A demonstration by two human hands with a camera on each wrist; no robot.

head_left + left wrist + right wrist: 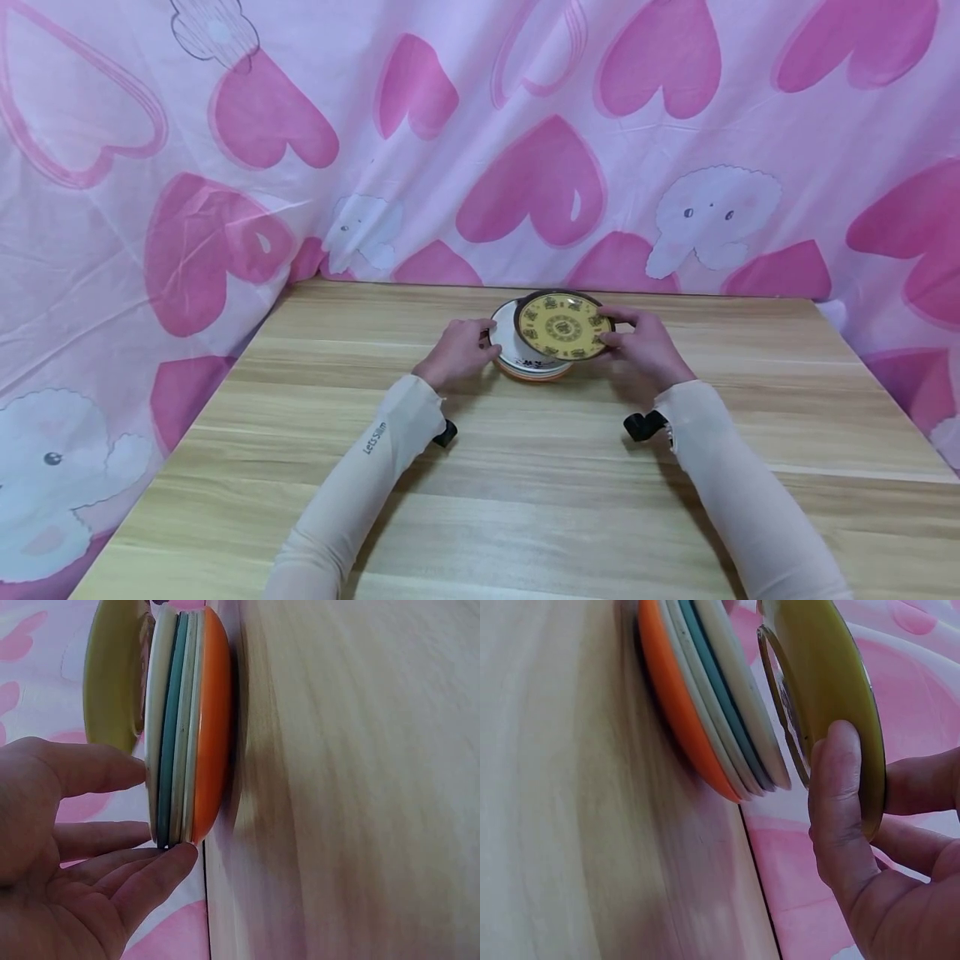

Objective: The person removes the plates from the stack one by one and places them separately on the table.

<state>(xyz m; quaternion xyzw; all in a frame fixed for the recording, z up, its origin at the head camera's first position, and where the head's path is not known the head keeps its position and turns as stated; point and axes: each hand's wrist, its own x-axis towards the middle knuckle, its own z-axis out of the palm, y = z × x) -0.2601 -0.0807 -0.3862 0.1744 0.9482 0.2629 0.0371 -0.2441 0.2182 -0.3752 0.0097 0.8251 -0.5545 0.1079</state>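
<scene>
The right hand [647, 343] pinches a yellow patterned plate [564, 327] above two o'clock of a plate stack [513, 345], at the wooden table [540, 508]'s twelve; the left hand [456, 353], fingers extended, touches the stack at nine.

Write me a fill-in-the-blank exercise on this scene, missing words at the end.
1. The raised plate, held in the right hand, has a mainly ____ face.
2. The hand touching the stack is the person's ____.
3. The lowest plate in that stack is coloured ____ outside.
4. Big pink ____ decorate the backdrop.

Missing words: yellow; left; orange; hearts.
</scene>
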